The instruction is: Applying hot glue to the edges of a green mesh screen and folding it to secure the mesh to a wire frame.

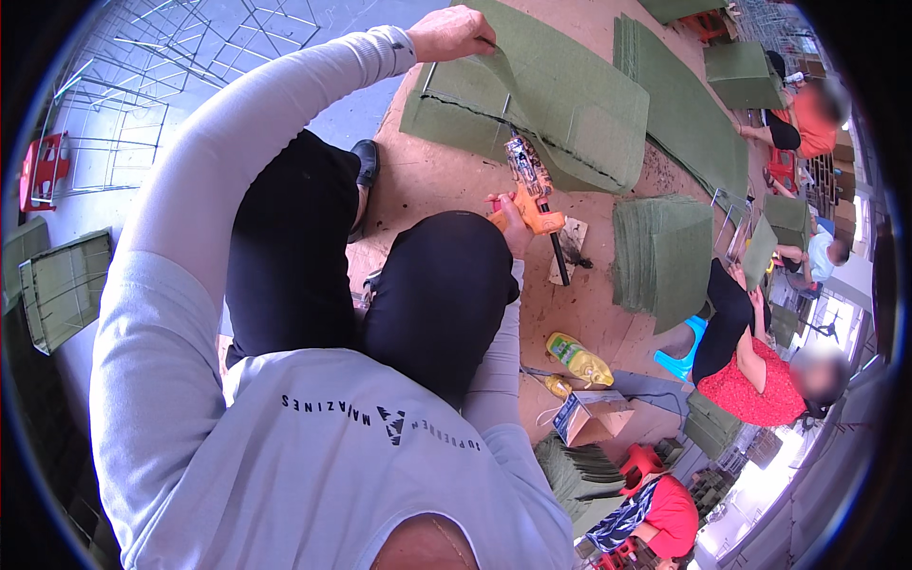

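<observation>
My left hand [454, 34] is up at the top, its fingers pinched on the lifted edge of a green felt sheet [579, 109]. Thin metal wires of a frame [427, 78] show under that sheet, and a dark line of glue runs along the felt. Below the sheet, beyond my knee, my right hand [513, 224] grips an orange glue gun [532, 190]. The gun's nozzle end points up at the dark line, while a black glue stick [560, 258] sticks out of its rear. My knee hides part of the right forearm.
A stack of green sheets [662, 255] lies right of the gun, with longer sheets [689, 104] beyond. A yellow bottle [579, 359] and a cardboard box [591, 418] are nearer. Wire frames [123, 100] stand at far left. Several people sit working on the right.
</observation>
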`<action>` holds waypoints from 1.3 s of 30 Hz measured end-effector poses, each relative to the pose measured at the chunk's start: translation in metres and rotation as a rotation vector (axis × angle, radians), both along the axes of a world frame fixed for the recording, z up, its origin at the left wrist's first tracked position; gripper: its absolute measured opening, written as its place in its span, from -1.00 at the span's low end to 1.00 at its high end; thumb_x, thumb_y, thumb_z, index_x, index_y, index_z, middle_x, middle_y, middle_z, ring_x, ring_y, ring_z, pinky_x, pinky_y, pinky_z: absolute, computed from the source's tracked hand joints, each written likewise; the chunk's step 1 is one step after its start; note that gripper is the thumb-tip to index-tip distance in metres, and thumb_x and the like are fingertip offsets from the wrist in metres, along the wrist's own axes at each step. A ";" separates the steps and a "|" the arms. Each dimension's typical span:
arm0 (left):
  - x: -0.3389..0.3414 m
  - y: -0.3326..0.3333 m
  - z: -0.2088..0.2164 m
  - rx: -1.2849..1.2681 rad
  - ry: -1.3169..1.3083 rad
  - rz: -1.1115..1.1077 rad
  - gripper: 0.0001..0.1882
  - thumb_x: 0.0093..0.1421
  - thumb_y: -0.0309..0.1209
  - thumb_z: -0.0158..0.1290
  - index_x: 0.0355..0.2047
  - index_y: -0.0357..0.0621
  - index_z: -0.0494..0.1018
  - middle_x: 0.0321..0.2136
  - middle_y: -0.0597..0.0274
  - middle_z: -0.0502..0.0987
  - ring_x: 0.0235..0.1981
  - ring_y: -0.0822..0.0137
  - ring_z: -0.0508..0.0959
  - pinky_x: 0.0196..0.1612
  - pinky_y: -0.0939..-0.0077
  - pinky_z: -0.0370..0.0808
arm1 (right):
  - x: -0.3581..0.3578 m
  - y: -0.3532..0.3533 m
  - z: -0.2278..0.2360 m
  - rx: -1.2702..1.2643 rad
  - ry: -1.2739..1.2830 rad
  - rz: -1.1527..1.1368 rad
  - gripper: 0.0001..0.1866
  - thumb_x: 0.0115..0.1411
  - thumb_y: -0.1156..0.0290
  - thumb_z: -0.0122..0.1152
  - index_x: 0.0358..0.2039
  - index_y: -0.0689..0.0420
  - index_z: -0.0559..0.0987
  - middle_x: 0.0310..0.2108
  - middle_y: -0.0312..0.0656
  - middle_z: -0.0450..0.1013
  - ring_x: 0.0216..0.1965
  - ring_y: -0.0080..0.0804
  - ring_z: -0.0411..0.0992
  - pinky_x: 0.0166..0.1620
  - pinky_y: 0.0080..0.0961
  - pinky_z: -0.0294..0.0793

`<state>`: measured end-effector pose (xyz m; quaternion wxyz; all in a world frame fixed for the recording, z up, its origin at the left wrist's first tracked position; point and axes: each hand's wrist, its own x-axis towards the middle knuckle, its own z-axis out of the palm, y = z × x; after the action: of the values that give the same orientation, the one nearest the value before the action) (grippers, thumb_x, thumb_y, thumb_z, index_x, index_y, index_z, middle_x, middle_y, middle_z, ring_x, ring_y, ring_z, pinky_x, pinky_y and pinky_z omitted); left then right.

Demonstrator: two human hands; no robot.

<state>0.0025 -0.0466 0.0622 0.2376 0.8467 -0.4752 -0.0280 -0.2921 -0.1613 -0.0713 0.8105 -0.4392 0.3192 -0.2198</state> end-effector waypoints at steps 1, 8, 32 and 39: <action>0.000 0.000 0.000 0.013 0.017 0.011 -0.76 0.10 -0.27 0.06 -0.29 -0.11 0.56 -0.42 0.10 0.57 -0.35 0.15 0.56 -0.21 0.35 0.47 | 0.000 0.000 0.001 -0.011 -0.031 -0.018 -0.75 0.03 0.69 0.09 -0.25 0.20 0.39 -0.41 -0.27 0.35 -0.40 -0.38 0.44 -0.25 -0.50 0.47; 0.008 0.005 -0.002 -0.141 0.034 -0.108 -0.77 0.01 -0.26 0.08 -0.43 -0.17 0.55 -0.50 -0.03 0.53 -0.40 0.01 0.53 -0.32 0.24 0.45 | -0.006 -0.008 0.002 -0.026 -0.094 -0.043 -0.73 0.03 0.68 0.09 -0.23 0.19 0.38 -0.38 -0.27 0.34 -0.40 -0.39 0.44 -0.26 -0.49 0.46; 0.006 0.002 -0.001 -0.178 0.057 -0.110 -0.78 0.02 -0.28 0.07 -0.43 -0.16 0.55 -0.49 -0.02 0.54 -0.40 0.02 0.53 -0.32 0.25 0.45 | -0.007 -0.006 0.002 -0.009 -0.069 -0.048 -0.76 0.03 0.68 0.09 -0.25 0.20 0.39 -0.41 -0.27 0.35 -0.39 -0.38 0.43 -0.24 -0.48 0.47; 0.007 0.002 -0.002 -0.150 0.062 -0.088 -0.78 0.01 -0.27 0.08 -0.45 -0.17 0.55 -0.50 -0.03 0.53 -0.41 0.02 0.53 -0.33 0.24 0.45 | -0.001 0.001 0.002 -0.023 0.014 -0.027 -0.80 0.04 0.71 0.04 -0.32 0.19 0.36 -0.44 -0.27 0.30 -0.41 -0.35 0.41 -0.24 -0.39 0.47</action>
<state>0.0093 -0.0449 0.0605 0.3132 0.8035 -0.5054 -0.0289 -0.2929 -0.1600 -0.0689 0.8000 -0.4459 0.3282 -0.2314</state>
